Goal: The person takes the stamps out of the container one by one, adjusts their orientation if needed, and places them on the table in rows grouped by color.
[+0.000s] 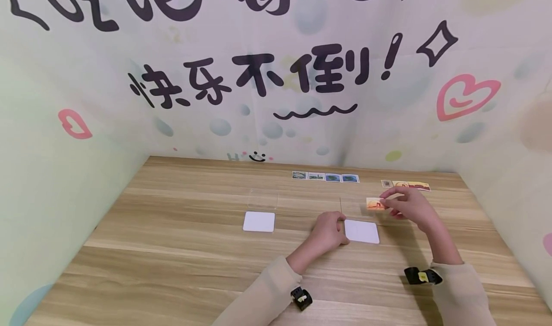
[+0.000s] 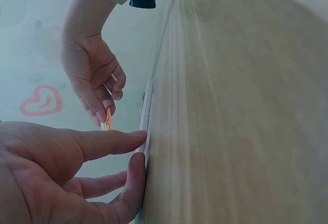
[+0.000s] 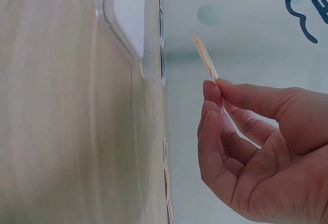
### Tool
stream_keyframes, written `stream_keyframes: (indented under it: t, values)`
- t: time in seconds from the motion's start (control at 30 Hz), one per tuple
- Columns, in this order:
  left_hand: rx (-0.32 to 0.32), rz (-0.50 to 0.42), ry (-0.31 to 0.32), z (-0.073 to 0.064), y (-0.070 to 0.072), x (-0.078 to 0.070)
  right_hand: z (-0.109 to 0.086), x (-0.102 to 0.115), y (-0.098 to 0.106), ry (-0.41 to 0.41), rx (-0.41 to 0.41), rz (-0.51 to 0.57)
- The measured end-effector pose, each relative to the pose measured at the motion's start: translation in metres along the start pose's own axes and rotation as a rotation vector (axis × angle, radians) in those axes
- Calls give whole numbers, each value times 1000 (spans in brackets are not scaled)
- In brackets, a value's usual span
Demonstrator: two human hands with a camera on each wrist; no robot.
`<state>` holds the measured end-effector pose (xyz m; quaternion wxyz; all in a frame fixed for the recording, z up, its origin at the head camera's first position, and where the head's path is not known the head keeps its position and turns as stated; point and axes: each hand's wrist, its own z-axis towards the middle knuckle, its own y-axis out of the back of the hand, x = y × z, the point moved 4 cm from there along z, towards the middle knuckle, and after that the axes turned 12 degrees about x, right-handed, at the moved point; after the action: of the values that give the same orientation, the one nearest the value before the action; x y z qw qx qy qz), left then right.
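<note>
My right hand (image 1: 411, 206) pinches a small orange-and-white postage stamp (image 1: 374, 203) between thumb and fingertips. In the right wrist view the stamp (image 3: 205, 57) is seen nearly edge-on, raised off the table, its free end pointing away from the hand (image 3: 261, 147). From the head, it overlaps the clear flap (image 1: 353, 206) behind a flat white case (image 1: 362, 231). My left hand (image 1: 328, 231) holds that case at its left side, thumb by the near corner. In the left wrist view the left hand's (image 2: 56, 172) fingertips meet the case's thin edge.
A second flat white case (image 1: 258, 222) with a clear flap (image 1: 263, 199) lies to the left. Several blue-green stamps (image 1: 325, 177) form a row near the back wall. More stamps (image 1: 419, 186), red and yellow, lie beyond my right hand. A printed cloth (image 1: 258, 124) closes the back.
</note>
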<state>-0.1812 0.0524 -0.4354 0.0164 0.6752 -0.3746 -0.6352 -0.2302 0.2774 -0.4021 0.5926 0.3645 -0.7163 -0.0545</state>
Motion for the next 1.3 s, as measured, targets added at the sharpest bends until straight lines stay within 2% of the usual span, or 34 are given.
stream_keyframes:
  t: [0.37, 0.87, 1.3]
  values:
    - [-3, -6, -1, 1, -1, 1, 0, -2, 0, -11, -13, 4]
    - [-3, -1, 33, 1, -1, 1, 0, -4, 3, -12, -39, 4]
    - [0, -8, 38, 0, 0, 0, 1, -7, 6, 21, -59, 29]
